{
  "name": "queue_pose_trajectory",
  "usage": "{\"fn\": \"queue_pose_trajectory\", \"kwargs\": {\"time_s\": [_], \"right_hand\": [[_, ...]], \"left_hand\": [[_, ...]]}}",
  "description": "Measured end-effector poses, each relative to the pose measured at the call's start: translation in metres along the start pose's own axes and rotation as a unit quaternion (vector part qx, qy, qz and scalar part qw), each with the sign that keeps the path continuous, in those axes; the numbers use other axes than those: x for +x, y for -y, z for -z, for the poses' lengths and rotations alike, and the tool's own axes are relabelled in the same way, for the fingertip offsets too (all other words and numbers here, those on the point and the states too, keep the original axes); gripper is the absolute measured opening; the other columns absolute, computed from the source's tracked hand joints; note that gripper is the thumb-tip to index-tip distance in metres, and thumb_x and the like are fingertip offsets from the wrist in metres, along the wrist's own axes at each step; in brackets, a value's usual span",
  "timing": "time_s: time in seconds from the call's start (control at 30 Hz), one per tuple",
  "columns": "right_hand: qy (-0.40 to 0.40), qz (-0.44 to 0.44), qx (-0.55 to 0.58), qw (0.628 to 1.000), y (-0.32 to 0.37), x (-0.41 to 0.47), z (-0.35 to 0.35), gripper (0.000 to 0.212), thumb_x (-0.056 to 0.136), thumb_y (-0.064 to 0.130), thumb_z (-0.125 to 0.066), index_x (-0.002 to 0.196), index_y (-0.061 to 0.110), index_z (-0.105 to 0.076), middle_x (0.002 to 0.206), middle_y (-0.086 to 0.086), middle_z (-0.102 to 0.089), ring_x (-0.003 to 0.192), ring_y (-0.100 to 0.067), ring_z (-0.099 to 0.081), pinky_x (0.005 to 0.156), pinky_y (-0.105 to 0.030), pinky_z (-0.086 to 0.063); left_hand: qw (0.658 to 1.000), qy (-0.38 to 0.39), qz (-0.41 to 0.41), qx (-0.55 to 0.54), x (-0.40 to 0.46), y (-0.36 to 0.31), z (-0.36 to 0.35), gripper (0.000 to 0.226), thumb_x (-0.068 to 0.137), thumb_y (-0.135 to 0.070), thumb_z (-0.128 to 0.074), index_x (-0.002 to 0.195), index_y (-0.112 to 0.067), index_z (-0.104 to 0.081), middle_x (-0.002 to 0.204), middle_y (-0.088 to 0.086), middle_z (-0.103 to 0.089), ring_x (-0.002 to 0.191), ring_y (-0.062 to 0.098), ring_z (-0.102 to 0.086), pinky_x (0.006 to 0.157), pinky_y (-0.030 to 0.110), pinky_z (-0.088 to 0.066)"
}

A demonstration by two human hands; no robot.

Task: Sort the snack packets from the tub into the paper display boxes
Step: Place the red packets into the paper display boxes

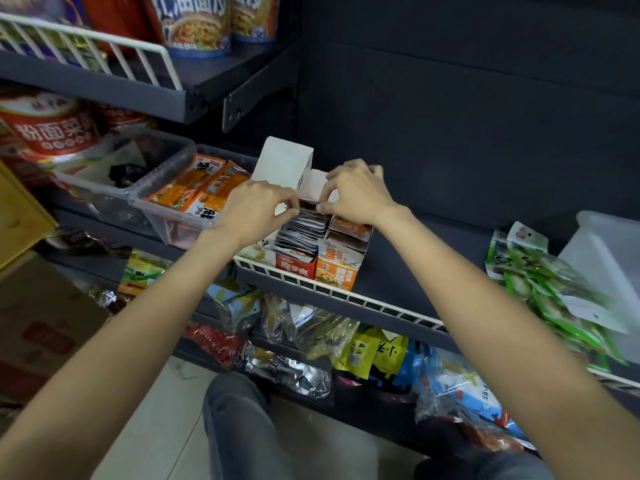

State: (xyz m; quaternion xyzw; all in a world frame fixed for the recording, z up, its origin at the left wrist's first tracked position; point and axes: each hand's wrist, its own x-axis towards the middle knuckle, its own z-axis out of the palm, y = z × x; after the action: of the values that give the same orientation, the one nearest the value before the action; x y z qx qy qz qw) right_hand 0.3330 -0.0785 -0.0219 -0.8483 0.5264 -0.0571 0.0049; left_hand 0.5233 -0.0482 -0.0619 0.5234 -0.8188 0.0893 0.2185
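Both hands, left point(258, 206) and right point(356, 195), pinch packets point(304, 225), seating them upright in the box point(298, 263); tub point(194, 195) at 9 o'clock.

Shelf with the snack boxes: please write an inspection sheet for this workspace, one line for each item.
Surface: dark shelf with a white wire rail at its front.
Job's things: clear tub holds orange packets; red box is packed with a row of packets; orange box stands touching it.
Clutter: green packets heaped at right; a second tub behind the first.
Grippers: left hand and right hand both pinch packets at the back of the red box.
Cables: nothing seen.
Surroundings: noodle cups above, mixed bags below, cardboard carton on the floor.
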Motion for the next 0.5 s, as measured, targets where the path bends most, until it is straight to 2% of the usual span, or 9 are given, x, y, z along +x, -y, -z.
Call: {"fn": "queue_pose_trajectory", "kwargs": {"time_s": [0.07,0.1,0.17,0.23,0.27,0.33,0.4,0.5], "right_hand": [[0.001,0.006,0.038,0.999,-0.005,-0.014,0.003,0.032,0.086,0.051,-0.057,0.111,0.033,-0.068,0.149,0.002,-0.036,0.144,-0.024,-0.011,0.113,-0.056,-0.006],[-0.035,0.010,0.080,0.996,-0.010,-0.025,0.004,0.034,0.087,0.050,-0.058,0.114,0.032,-0.066,0.150,0.003,-0.035,0.145,-0.022,-0.009,0.114,-0.054,-0.004],[-0.162,0.020,0.180,0.970,-0.023,-0.055,0.006,0.027,0.088,0.039,-0.061,0.113,0.027,-0.067,0.143,0.004,-0.045,0.140,-0.014,-0.021,0.114,-0.041,-0.014],[-0.278,-0.010,0.239,0.931,-0.044,-0.092,-0.001,0.018,0.089,0.026,-0.061,0.105,0.022,-0.070,0.126,0.005,-0.060,0.125,-0.010,-0.041,0.105,-0.026,-0.028],[-0.305,-0.045,0.244,0.920,-0.057,-0.108,-0.010,0.016,0.090,0.021,-0.060,0.101,0.021,-0.071,0.117,0.005,-0.065,0.117,-0.011,-0.051,0.099,-0.024,-0.035],[-0.284,-0.138,0.231,0.920,-0.085,-0.131,-0.032,0.014,0.089,0.016,-0.059,0.097,0.022,-0.070,0.105,0.003,-0.069,0.102,-0.017,-0.061,0.087,-0.026,-0.042],[-0.208,-0.243,0.207,0.925,-0.114,-0.141,-0.059,0.014,0.089,0.020,-0.061,0.099,0.021,-0.070,0.105,-0.003,-0.070,0.097,-0.022,-0.064,0.082,-0.029,-0.045],[-0.072,-0.341,0.163,0.923,-0.146,-0.141,-0.086,0.038,0.087,0.033,-0.065,0.120,0.016,-0.061,0.120,-0.016,-0.061,0.109,-0.033,-0.058,0.090,-0.036,-0.044]], "left_hand": [[0.999,-0.016,0.036,-0.005,-0.004,-0.010,0.009,0.016,0.091,-0.034,-0.059,0.097,-0.024,-0.070,0.093,-0.001,-0.072,0.085,0.022,-0.064,0.062,0.028,-0.040],[0.998,-0.043,0.054,-0.012,-0.007,-0.017,0.015,0.016,0.091,-0.032,-0.059,0.098,-0.023,-0.070,0.094,0.000,-0.072,0.085,0.023,-0.065,0.060,0.026,-0.038],[0.990,-0.108,0.071,-0.052,-0.014,-0.040,0.031,0.017,0.091,-0.028,-0.059,0.101,-0.021,-0.070,0.094,-0.001,-0.072,0.086,0.020,-0.066,0.060,0.024,-0.039],[0.978,-0.143,0.065,-0.139,-0.016,-0.072,0.043,0.020,0.091,-0.027,-0.057,0.107,-0.021,-0.068,0.097,-0.005,-0.071,0.089,0.012,-0.066,0.068,0.023,-0.046],[0.969,-0.148,0.057,-0.192,-0.015,-0.089,0.045,0.021,0.091,-0.026,-0.056,0.109,-0.021,-0.067,0.098,-0.007,-0.071,0.091,0.009,-0.065,0.074,0.024,-0.049],[0.950,-0.144,0.031,-0.275,-0.011,-0.124,0.038,0.023,0.091,-0.024,-0.055,0.111,-0.021,-0.065,0.098,-0.010,-0.070,0.091,0.004,-0.064,0.081,0.026,-0.052],[0.944,-0.110,0.007,-0.312,-0.004,-0.156,0.017,0.023,0.088,-0.022,-0.057,0.110,-0.022,-0.065,0.092,-0.013,-0.070,0.084,-0.001,-0.062,0.079,0.027,-0.052],[0.941,0.028,0.024,-0.337,0.009,-0.195,-0.031,0.030,0.084,-0.019,-0.059,0.114,-0.024,-0.062,0.091,-0.011,-0.070,0.083,0.003,-0.063,0.079,0.031,-0.052]]}}
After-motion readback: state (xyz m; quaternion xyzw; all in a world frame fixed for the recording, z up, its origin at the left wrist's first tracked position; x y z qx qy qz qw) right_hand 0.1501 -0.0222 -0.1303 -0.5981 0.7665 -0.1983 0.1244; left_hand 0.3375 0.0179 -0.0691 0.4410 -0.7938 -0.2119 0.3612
